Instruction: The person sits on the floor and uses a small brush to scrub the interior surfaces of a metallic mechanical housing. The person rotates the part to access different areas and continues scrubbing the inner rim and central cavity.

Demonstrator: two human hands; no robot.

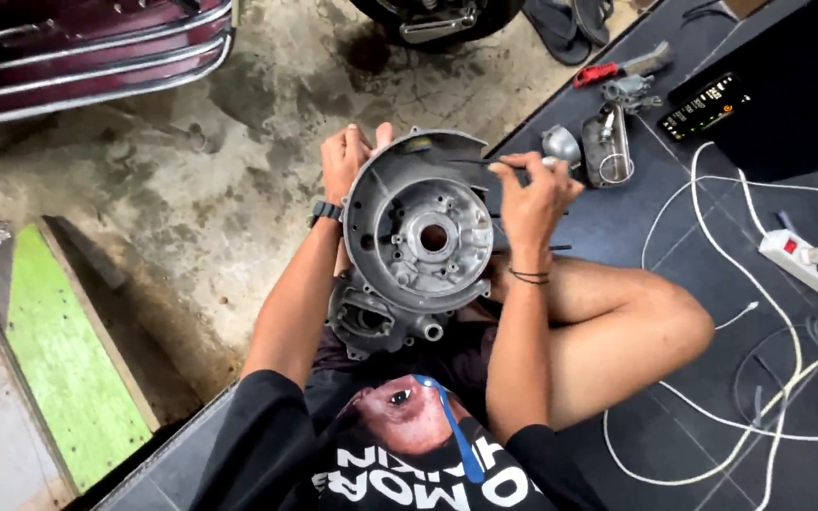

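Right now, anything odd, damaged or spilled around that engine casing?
Casing shows no visible damage; left hand grips its far edge, right hand holds a thin tool to its rim. Oddities: dark wet-looking stains on the concrete floor beyond it, and loose white cables tangled across the dark mat beside a power strip.

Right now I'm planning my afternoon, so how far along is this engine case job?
Done: the grey engine case is stripped bare, with loose metal parts set aside on the dark mat. In hand: the left hand steadies its rim while the right hand works a thin tool at the edge. Reassembly remains.
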